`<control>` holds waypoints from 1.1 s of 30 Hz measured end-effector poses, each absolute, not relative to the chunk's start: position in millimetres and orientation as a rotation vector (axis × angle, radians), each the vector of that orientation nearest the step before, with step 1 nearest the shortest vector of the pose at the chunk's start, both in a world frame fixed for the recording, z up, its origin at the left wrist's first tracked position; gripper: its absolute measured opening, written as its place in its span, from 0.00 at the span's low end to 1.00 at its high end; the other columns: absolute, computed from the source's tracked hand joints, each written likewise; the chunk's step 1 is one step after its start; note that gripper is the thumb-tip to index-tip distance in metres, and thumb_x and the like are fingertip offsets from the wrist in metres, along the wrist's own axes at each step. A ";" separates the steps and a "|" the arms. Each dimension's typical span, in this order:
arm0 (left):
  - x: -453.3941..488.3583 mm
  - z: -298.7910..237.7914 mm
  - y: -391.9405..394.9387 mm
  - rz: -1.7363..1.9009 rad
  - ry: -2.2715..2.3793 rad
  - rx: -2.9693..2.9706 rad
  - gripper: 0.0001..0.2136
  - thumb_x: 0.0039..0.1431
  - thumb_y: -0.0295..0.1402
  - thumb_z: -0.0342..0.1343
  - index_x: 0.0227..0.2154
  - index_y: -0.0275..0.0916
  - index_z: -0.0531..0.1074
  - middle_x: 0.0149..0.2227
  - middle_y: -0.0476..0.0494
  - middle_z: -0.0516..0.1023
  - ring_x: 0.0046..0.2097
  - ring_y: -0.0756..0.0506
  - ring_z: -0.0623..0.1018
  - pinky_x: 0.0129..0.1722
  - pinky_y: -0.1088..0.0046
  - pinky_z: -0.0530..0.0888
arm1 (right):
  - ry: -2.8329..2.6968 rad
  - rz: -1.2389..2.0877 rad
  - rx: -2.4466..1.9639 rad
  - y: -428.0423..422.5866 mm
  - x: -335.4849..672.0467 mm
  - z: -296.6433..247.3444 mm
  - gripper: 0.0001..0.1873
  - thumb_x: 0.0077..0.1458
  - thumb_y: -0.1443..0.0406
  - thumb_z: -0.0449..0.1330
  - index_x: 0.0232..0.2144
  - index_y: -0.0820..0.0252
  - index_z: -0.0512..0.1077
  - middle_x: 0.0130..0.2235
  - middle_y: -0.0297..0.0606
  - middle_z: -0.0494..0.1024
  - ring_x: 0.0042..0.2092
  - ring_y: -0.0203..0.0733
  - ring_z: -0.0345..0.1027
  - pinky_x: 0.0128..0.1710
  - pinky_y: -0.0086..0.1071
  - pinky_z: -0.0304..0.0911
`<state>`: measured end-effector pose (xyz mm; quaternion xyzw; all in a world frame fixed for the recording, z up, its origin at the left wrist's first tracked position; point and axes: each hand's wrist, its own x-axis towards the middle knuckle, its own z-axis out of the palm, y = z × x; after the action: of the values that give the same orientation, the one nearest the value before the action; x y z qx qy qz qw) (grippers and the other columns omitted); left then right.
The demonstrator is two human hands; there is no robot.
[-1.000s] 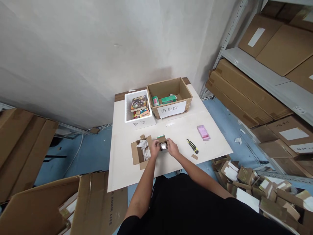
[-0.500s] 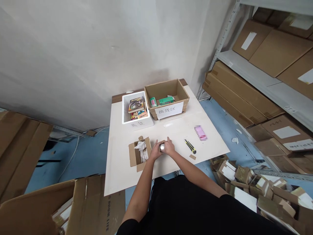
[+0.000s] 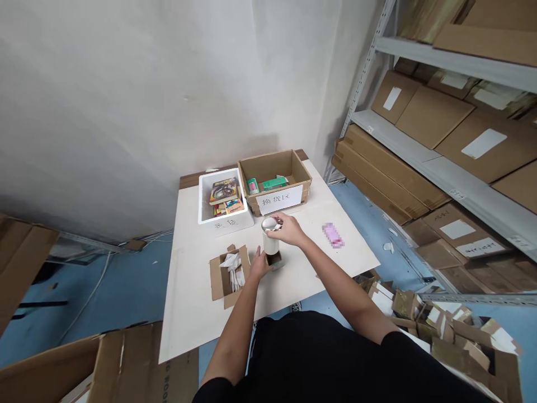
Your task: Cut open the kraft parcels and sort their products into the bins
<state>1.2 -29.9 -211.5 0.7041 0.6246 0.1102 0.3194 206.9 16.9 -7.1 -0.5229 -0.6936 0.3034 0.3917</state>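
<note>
My right hand (image 3: 286, 229) is closed around the top of a white cylindrical tumbler (image 3: 271, 244) with a pale, shiny round end. The tumbler stands upright, mostly out of a small dark-sided box (image 3: 276, 263), its lower end at the box's opening. My left hand (image 3: 260, 264) grips the left side of that small box on the table. Just left of my left hand sits an opened cardboard carton (image 3: 216, 278), its flaps spread, with crumpled white paper (image 3: 232, 263) inside.
Behind stand a white foam box (image 3: 247, 219) with books and a labelled cardboard box (image 3: 308, 190) with green packages. A blurred pink item (image 3: 333, 235) lies on the table (image 3: 188, 313) at right. Shelves of cartons (image 3: 436, 112) rise right; discarded boxes (image 3: 470, 336) pile below.
My right hand has risen, drawing the tumbler up out of the small box, while my left hand stays on the box. The view has shifted, and my right forearm now covers the utility knife.
</note>
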 end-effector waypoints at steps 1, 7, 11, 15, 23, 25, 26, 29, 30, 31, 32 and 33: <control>-0.3 -204.8 -31.0 0.296 1.637 1.831 0.56 0.32 0.49 0.79 0.66 0.41 0.63 0.77 0.20 0.46 0.73 0.20 0.59 0.66 0.45 0.64 | -1.754 0.768 -1.293 19.9 209.6 8.0 0.24 0.50 0.57 0.72 0.49 0.54 0.76 0.41 0.31 0.81 0.41 0.41 0.76 0.41 0.32 0.70; -12.4 -110.5 -27.6 0.860 1.427 1.601 0.61 0.52 0.50 0.71 0.77 0.47 0.33 0.74 0.27 0.59 0.72 0.30 0.65 0.66 0.51 0.67 | -1.712 0.778 -1.202 18.0 213.5 64.3 0.25 0.48 0.54 0.74 0.47 0.56 0.77 0.38 0.31 0.81 0.37 0.40 0.76 0.39 0.32 0.70; 4.3 -17.5 -23.2 1.175 1.256 1.596 0.57 0.51 0.47 0.73 0.77 0.52 0.42 0.69 0.36 0.68 0.66 0.35 0.73 0.61 0.57 0.73 | -1.664 0.859 -1.240 9.7 201.5 80.9 0.35 0.44 0.53 0.76 0.54 0.50 0.74 0.37 0.29 0.80 0.37 0.41 0.76 0.42 0.35 0.71; 20.9 41.3 -18.8 1.280 1.341 1.534 0.55 0.44 0.44 0.78 0.74 0.48 0.57 0.64 0.36 0.74 0.62 0.35 0.77 0.60 0.58 0.75 | -1.495 1.075 -1.142 8.6 193.1 76.1 0.46 0.44 0.51 0.77 0.64 0.47 0.66 0.45 0.35 0.81 0.45 0.45 0.77 0.51 0.41 0.70; 5.6 80.3 -15.3 1.364 1.106 1.254 0.57 0.50 0.45 0.75 0.77 0.46 0.46 0.59 0.35 0.80 0.56 0.39 0.81 0.56 0.60 0.78 | -1.398 1.670 -0.714 -0.9 195.2 26.1 0.69 0.41 0.55 0.80 0.76 0.43 0.46 0.53 0.41 0.78 0.51 0.48 0.76 0.54 0.46 0.70; 7.1 88.0 -10.7 1.363 1.091 1.290 0.57 0.50 0.43 0.75 0.76 0.48 0.46 0.63 0.35 0.76 0.61 0.39 0.78 0.58 0.62 0.76 | -1.365 1.540 -0.787 -6.0 189.9 22.4 0.71 0.39 0.55 0.81 0.76 0.45 0.46 0.49 0.39 0.79 0.46 0.47 0.76 0.51 0.44 0.71; 8.5 90.9 -7.7 1.359 1.102 1.303 0.58 0.48 0.42 0.76 0.77 0.49 0.46 0.64 0.35 0.75 0.63 0.38 0.76 0.59 0.62 0.76 | -1.353 1.457 -0.836 -8.1 188.0 22.3 0.72 0.38 0.55 0.82 0.76 0.45 0.46 0.48 0.38 0.78 0.46 0.46 0.76 0.50 0.44 0.71; 13.3 94.9 0.7 1.322 1.130 1.308 0.64 0.44 0.39 0.79 0.77 0.47 0.41 0.59 0.35 0.79 0.59 0.38 0.79 0.58 0.59 0.77 | -1.372 1.362 -0.849 -13.2 187.9 25.4 0.74 0.38 0.54 0.82 0.77 0.44 0.43 0.52 0.40 0.77 0.50 0.48 0.75 0.54 0.44 0.70; 14.8 94.9 2.7 1.311 1.113 1.304 0.65 0.45 0.39 0.78 0.77 0.46 0.38 0.56 0.36 0.81 0.56 0.38 0.81 0.57 0.58 0.77 | -1.394 1.394 -0.800 -14.5 189.5 26.7 0.74 0.40 0.53 0.81 0.77 0.43 0.40 0.54 0.41 0.77 0.52 0.48 0.75 0.55 0.45 0.69; 16.2 94.5 4.1 1.298 1.082 1.303 0.65 0.46 0.40 0.78 0.77 0.46 0.36 0.55 0.37 0.82 0.55 0.39 0.82 0.57 0.58 0.78 | -1.415 1.434 -0.749 -15.8 191.3 27.7 0.73 0.43 0.53 0.79 0.78 0.43 0.38 0.55 0.42 0.77 0.53 0.48 0.74 0.56 0.45 0.69; 17.6 93.9 5.1 1.285 1.049 1.308 0.65 0.48 0.41 0.77 0.77 0.47 0.35 0.54 0.37 0.82 0.54 0.39 0.82 0.57 0.58 0.78 | -1.425 1.463 -0.716 -17.1 192.9 28.5 0.72 0.45 0.52 0.78 0.78 0.43 0.36 0.56 0.42 0.76 0.53 0.49 0.75 0.55 0.45 0.69; 19.2 93.3 5.7 1.276 1.026 1.319 0.64 0.49 0.42 0.76 0.77 0.48 0.34 0.56 0.37 0.81 0.55 0.39 0.82 0.57 0.58 0.78 | -1.424 1.463 -0.720 -18.4 194.2 28.9 0.72 0.46 0.51 0.78 0.78 0.42 0.35 0.56 0.43 0.76 0.52 0.49 0.75 0.54 0.45 0.70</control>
<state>19.2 5.7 93.3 0.5447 0.4236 0.5267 0.4964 194.2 -18.4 28.9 -0.2936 -0.5809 0.5969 0.4692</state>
